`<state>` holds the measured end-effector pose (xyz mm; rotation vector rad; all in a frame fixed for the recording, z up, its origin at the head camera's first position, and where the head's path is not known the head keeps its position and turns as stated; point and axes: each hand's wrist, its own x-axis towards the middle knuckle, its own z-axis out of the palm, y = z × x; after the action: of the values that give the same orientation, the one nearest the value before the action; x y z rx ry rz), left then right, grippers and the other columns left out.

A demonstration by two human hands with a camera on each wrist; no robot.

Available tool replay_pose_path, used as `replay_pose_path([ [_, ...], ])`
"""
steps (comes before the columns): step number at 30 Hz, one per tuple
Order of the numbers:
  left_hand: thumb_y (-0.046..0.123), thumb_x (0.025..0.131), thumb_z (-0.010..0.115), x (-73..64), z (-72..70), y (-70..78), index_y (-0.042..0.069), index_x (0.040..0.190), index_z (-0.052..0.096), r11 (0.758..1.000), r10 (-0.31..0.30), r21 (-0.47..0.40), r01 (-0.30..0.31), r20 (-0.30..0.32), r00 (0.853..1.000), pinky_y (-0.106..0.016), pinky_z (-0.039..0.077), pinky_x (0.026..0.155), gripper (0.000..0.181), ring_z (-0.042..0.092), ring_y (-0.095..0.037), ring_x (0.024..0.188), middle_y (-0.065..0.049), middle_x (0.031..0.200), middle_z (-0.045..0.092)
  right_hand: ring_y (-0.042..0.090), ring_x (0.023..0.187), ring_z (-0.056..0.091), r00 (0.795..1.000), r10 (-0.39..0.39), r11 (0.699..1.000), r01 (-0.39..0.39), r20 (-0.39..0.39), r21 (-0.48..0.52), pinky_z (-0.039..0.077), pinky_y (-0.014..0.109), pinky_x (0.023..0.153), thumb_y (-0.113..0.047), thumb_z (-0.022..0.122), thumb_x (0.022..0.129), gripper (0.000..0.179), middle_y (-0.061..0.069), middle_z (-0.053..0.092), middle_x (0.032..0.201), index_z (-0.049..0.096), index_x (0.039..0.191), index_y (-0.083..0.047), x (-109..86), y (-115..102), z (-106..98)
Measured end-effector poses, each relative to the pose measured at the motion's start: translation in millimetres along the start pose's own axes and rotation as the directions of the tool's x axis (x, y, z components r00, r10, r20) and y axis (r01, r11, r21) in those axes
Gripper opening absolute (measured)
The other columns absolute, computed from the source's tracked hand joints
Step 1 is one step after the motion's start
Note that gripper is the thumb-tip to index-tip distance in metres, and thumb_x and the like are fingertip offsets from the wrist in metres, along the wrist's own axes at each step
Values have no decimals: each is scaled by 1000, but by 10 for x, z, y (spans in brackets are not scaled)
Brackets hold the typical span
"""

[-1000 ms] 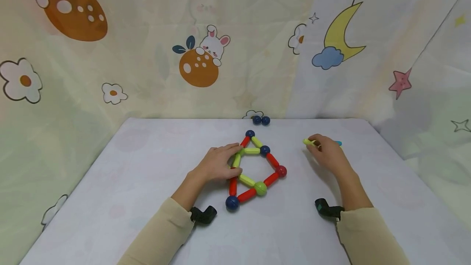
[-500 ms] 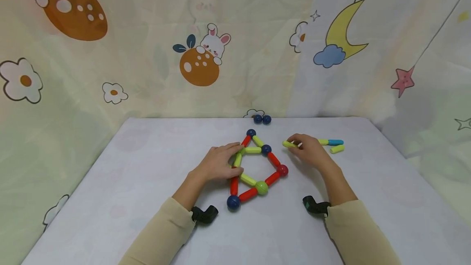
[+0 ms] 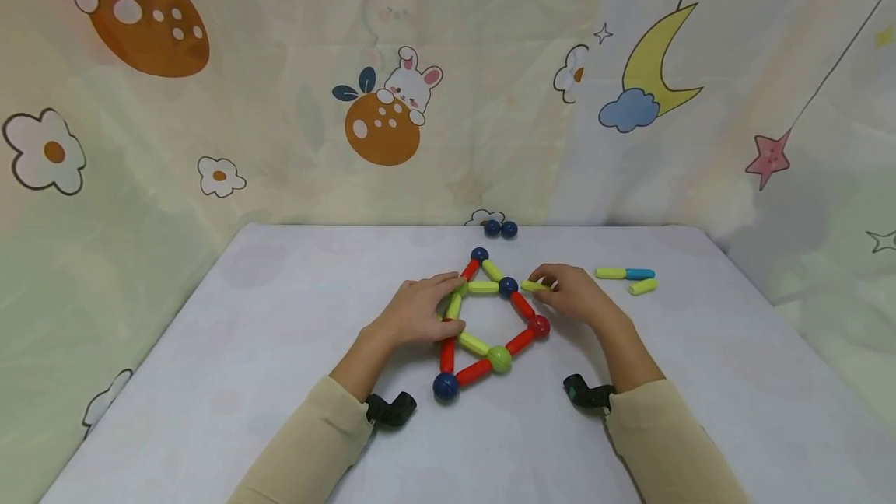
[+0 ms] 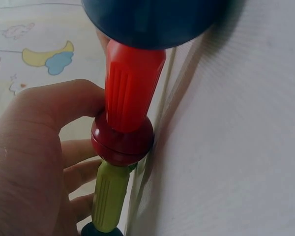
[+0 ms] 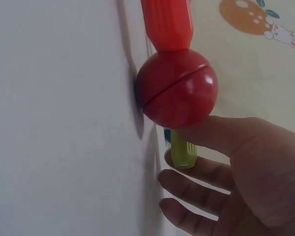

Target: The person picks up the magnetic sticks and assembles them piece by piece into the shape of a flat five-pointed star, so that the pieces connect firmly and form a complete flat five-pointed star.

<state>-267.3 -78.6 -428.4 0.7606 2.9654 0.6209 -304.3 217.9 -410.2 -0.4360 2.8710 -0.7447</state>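
Note:
A flat frame of magnetic rods and balls [image 3: 474, 369] lies on the white table, built of red and yellow-green rods joined by blue, red and green balls. On its left side, my left hand [image 3: 418, 309] holds it, with the thumb against a dark red ball [image 4: 122, 140] and the fingers near a green ball. My right hand [image 3: 575, 295] pinches a loose yellow-green magnetic rod [image 3: 534, 285] between thumb and index finger. That rod's left end is close to the blue ball [image 3: 508, 287] at the frame's right; a small gap shows between them.
Two loose blue balls [image 3: 500, 229] sit at the table's back edge. To the right of my right hand lie a yellow-green rod [image 3: 610, 274] end to end with a blue rod [image 3: 640, 274], and another yellow-green rod [image 3: 642, 286]. A patterned curtain [image 3: 280, 99] hangs behind.
My right hand has moved left with the yellow-green rod, from the loose rods to beside the frame's blue ball. My left hand has stayed on the frame.

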Motion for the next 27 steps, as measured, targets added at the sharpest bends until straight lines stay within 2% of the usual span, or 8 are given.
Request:
replay_pose_path([
  [10,49,86,61,-7,-12,12,22,156,48,1000,-10,-1,10,11,1000,-52,40,113,76,46,-27,147,-1,163,44,30,101,62,1000,-27,1000,27,-15,-1,56,45,91,-13,65,98,25,14,69,115,71,122,-8,9,-12,23],
  [18,50,86,61,4,-1,-7,22,156,48,1000,-9,2,9,12,1000,-52,40,113,76,46,-27,148,-1,163,44,36,111,65,999,-15,1000,15,-31,0,57,48,94,-17,64,100,30,18,68,124,68,128,-8,-33,13,-23],
  [27,49,86,61,3,-5,-2,22,156,48,1000,-12,-6,12,16,1000,-52,40,113,76,45,-26,148,-1,164,43,38,115,63,996,7,1000,-5,-94,16,59,47,92,-20,63,102,34,21,65,130,65,134,-7,-119,51,-137],
])
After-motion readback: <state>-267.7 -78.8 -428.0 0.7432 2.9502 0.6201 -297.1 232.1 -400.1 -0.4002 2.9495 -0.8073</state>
